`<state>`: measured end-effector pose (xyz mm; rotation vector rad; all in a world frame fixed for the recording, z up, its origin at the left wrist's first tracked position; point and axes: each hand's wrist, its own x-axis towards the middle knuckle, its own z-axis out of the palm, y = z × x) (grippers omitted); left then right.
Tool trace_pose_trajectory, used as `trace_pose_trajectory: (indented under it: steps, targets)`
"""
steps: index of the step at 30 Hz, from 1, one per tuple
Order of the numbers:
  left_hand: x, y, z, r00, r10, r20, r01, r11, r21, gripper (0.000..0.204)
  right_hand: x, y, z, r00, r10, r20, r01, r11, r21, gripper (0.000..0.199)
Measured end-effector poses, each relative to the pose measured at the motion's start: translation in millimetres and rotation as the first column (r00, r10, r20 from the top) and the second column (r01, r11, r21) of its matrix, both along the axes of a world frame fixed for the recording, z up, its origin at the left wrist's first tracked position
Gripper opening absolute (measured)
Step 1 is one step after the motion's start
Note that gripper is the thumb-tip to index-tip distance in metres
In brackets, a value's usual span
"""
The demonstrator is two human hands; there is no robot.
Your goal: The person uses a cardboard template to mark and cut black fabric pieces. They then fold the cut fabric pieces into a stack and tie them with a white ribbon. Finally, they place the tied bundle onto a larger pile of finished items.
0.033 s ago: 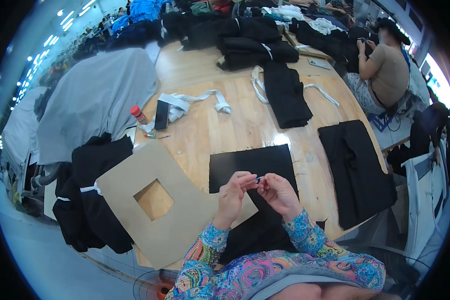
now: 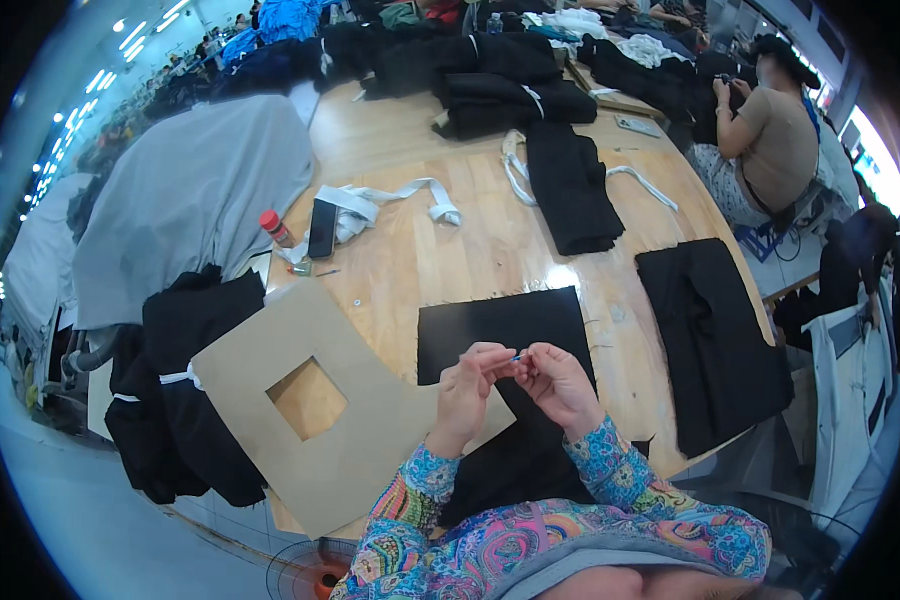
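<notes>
Two hands, left hand (image 2: 467, 385) and right hand (image 2: 557, 385), one small blue object (image 2: 516, 356) between.

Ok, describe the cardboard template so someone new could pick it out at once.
Start at the long wooden table and go to its near left corner, just left of the person's left hand. The cardboard template lies flat there, partly overhanging the edge. It is the only tan sheet among black fabric pieces, and it has a square hole cut through its middle.
</notes>
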<state>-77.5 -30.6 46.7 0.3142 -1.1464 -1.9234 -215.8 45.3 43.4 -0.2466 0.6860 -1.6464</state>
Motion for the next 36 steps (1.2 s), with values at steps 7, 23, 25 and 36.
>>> trace_pose_trajectory:
  steps: [7,23,25,36]
  targets:
    - [-5,0,1,1.000,0.009,0.020,-0.010,0.996,0.086,0.055,1,-3,4,0.989,-0.102,-0.112,0.107,0.994,0.039,0.011]
    - [-6,-4,-7,0.988,0.006,0.153,-0.042,0.970,0.238,0.050,6,-6,0,0.758,-0.179,-0.627,0.221,0.975,-0.011,0.009]
    - [-7,-4,-11,0.993,-0.010,0.115,-0.028,0.943,0.330,0.051,12,-6,-2,0.760,-0.209,-0.616,0.257,0.966,-0.010,0.009]
    - [-17,8,-26,0.997,-0.004,0.078,-0.035,0.863,0.504,0.053,26,-11,-19,0.746,-0.294,-0.598,0.387,0.922,0.028,0.010]
